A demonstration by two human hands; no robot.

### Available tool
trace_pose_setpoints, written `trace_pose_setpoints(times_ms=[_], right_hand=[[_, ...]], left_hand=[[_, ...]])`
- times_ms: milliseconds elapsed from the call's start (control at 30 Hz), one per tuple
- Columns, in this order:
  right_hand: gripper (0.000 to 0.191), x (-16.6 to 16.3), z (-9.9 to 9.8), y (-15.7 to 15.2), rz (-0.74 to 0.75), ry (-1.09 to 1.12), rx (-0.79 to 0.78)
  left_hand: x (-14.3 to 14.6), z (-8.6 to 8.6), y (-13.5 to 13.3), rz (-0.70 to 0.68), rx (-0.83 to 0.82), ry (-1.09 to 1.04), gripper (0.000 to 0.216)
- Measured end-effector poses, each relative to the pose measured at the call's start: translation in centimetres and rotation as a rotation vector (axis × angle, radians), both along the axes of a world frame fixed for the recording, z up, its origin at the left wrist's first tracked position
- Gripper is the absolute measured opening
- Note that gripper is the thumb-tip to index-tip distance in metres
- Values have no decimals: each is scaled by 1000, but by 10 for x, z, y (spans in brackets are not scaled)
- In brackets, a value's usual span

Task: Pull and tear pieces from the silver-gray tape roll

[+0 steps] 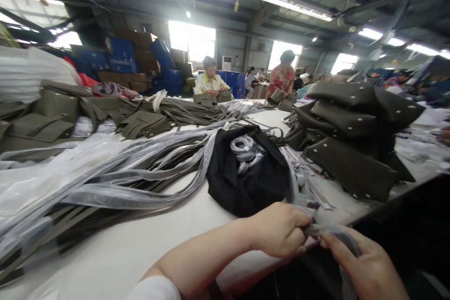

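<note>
Near the table's front edge, my left hand (279, 230) is closed in a pinch on the end of a dark strap (316, 229) in clear plastic film. My right hand (371, 262) grips the same strap close by, its thumb pressed on it, while the rest of the strap curves over that hand and hangs down. Just beyond my left hand lies a black cloth bag (251, 192) with coiled rings of plastic-wrapped material (242, 146) in its hollow. To its left, long olive straps (140, 176), many in plastic sleeves, spread across the table.
A tall stack of dark olive pouches with metal studs (351, 164) stands at the right. More olive pieces (45, 117) and clear plastic sheeting (38, 173) cover the left. Across the white table (140, 248) two co-workers (211, 79) handle similar pieces. Paper strips (311, 180) lie beside the bag.
</note>
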State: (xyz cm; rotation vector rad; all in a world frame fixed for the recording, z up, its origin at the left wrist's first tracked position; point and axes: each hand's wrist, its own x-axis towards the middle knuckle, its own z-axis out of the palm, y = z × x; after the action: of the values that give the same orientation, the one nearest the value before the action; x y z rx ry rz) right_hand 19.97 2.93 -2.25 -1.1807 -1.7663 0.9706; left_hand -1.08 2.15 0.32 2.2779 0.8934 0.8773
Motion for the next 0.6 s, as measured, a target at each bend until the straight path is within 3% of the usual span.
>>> trace_pose_setpoints(times_ms=[67,200,267,333,433,533,600], right_hand=[[35,2,9,11,-57,-24,48],[27,-4,22,13,-12,-43,208],[39,-12,24,5,34,-66,281],[44,-23,21,-6,140,-101,240],[28,-43,8,-15,257,-61,19],[28,-55,-3,-17,360,-22,-268],[31,-53,-2,-21,438,-36,-336]], left_hand=[[2,5,-6,-16,-109,-62,24],[6,5,-11,24,-482,-350,58],[9,4,-13,-6,-634,-539,62],[12,5,-19,-69,-793,-755,59],[13,12,-28,-89,-1006,-1071,45],[9,21,-31,28,-962,-1253,40],[2,25,-28,136,-752,-1308,39]])
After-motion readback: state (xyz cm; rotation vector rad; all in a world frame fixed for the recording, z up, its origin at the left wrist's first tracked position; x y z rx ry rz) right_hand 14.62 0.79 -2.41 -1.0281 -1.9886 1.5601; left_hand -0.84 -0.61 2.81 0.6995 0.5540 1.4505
